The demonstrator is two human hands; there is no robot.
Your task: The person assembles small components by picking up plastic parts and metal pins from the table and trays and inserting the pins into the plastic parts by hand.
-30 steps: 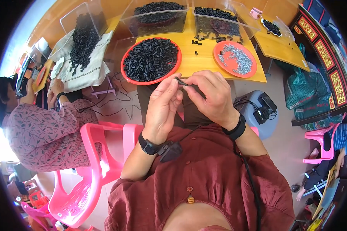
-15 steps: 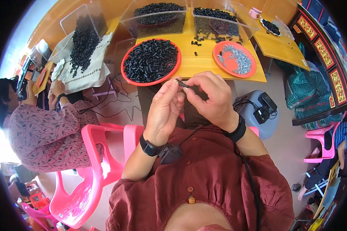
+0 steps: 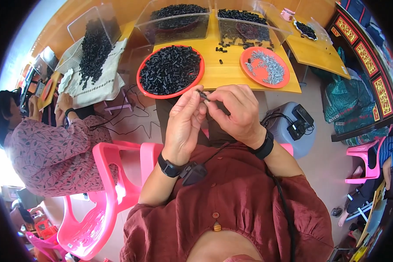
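Observation:
A small black tube-like piece (image 3: 202, 94) is held up before me, near the table's front edge. My left hand (image 3: 183, 124) pinches it between thumb and forefinger. My right hand (image 3: 236, 111) is closed, its thumb and forefinger at the piece's right end; whether a small part is also in that pinch cannot be made out. Just beyond my left hand is a red basin (image 3: 160, 96) heaped with black tube pieces (image 3: 170, 70). To the right, an orange-red plate (image 3: 247, 65) carries many small silver screw-like parts (image 3: 273, 72).
Clear plastic bins (image 3: 174, 32) of black pieces stand at the back of the yellow table (image 3: 220, 78); a few pieces lie loose. At left another person (image 3: 56, 148) works beside a pink chair (image 3: 105, 174). A bluish container (image 3: 294, 139) with black adapters is at right.
Both hands have shifted very slightly, the right one a little left and down. The black piece has turned a bit in the fingers.

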